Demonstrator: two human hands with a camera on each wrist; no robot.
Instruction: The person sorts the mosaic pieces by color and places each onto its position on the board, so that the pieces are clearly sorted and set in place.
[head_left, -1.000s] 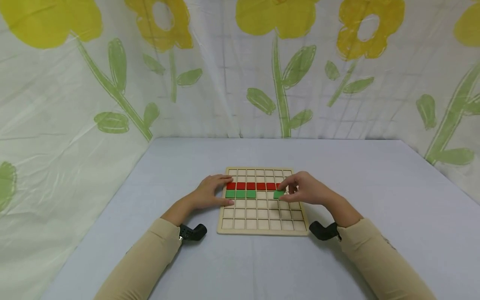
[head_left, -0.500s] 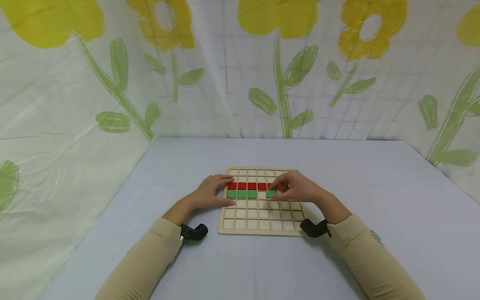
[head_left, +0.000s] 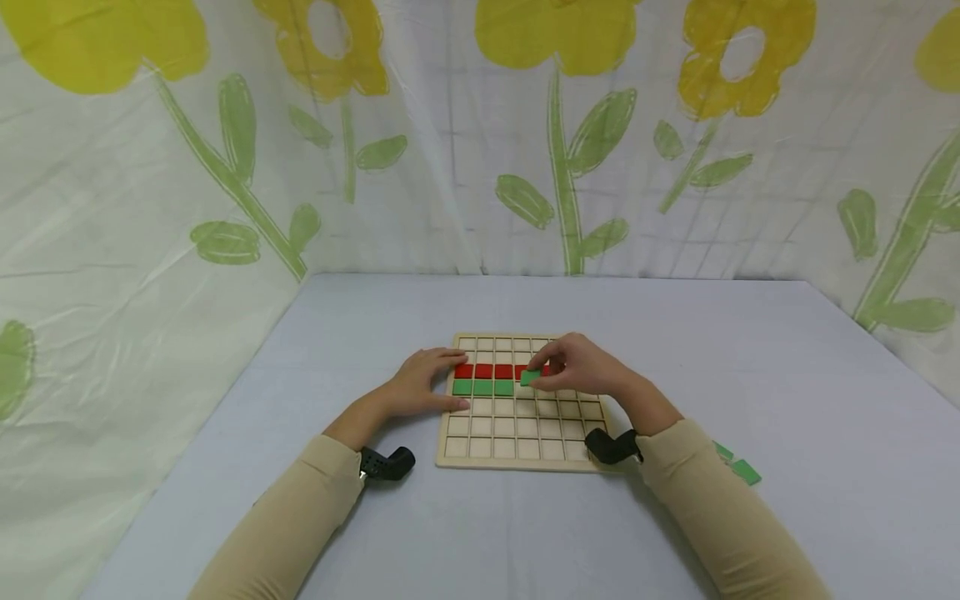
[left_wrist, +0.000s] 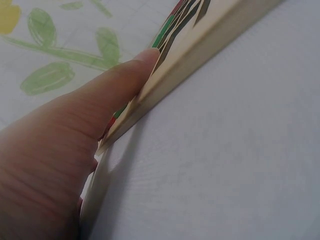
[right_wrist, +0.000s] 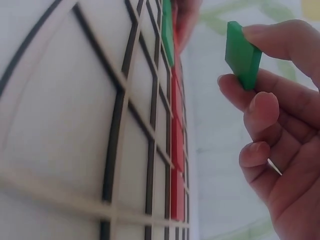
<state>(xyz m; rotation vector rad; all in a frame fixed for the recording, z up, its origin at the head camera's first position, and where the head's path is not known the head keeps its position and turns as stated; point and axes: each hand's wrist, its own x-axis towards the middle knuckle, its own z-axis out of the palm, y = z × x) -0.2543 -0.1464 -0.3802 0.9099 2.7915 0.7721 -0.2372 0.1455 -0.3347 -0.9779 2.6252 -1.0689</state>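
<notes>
A wooden grid board (head_left: 491, 448) lies on the table with a row of red square tiles (head_left: 483, 372) and, just nearer, several green tiles (head_left: 483, 387) from its left side. My right hand (head_left: 588, 367) pinches another green tile (right_wrist: 242, 56) between thumb and index finger, raised above the board beside the end of the green row. In the right wrist view its other fingers are loosely bent. My left hand (head_left: 420, 383) rests at the board's left edge, fingers and thumb spread; its thumb (left_wrist: 120, 77) lies over the wooden rim in the left wrist view.
Loose green tiles (head_left: 746, 472) lie on the table to the right, partly behind the right sleeve (head_left: 720, 500). A black wrist camera (head_left: 611, 447) hangs over the board's near right corner. Behind the table hangs a flower-patterned curtain (head_left: 420, 208).
My right hand has moved left with the green tile and lifted it slightly, uncovering loose green tiles by the sleeve. The left hand has stayed at the board's edge.
</notes>
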